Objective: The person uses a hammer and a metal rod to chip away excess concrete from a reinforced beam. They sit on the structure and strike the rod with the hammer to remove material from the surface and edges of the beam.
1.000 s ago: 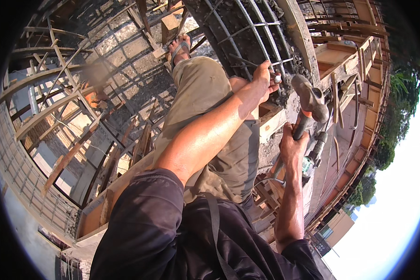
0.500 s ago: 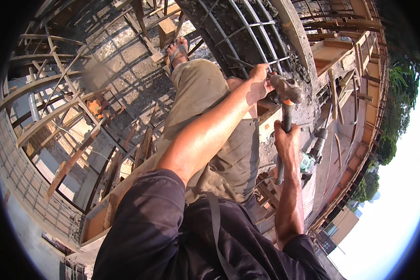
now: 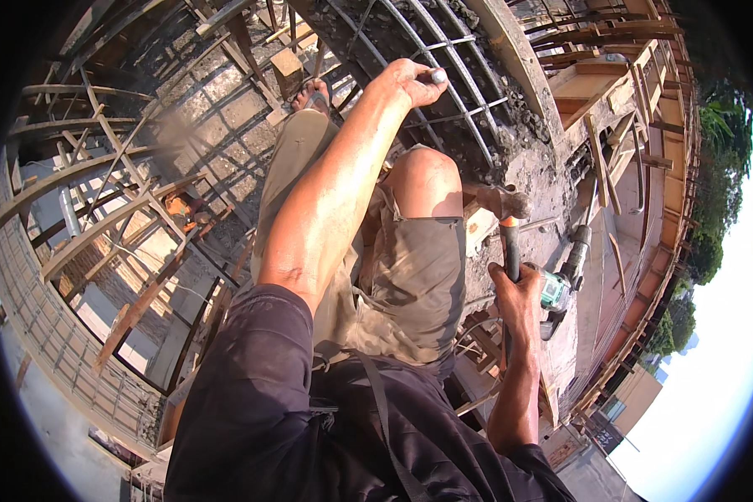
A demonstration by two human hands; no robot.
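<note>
- Grey steel forms the rebar grid [image 3: 448,44], set in a dark trough; a long timber [image 3: 519,67] edges its right side.
- Over the grid's left part, the left hand [image 3: 414,81] has its fingers closed around a metal pin [image 3: 438,76], whose rounded end pokes out toward the bars.
- Nearer the body than the grid and to its right, the right hand [image 3: 517,289] grips a hammer [image 3: 511,247] by its handle, head up beside the knee [image 3: 427,180].
- Right of the hammer, also bodyward of the grid, sits a green power tool [image 3: 556,293], close to that hand.
- Open room separates pin from hammer; left of the grid, gaps show between scaffold poles [image 3: 155,205].
</note>
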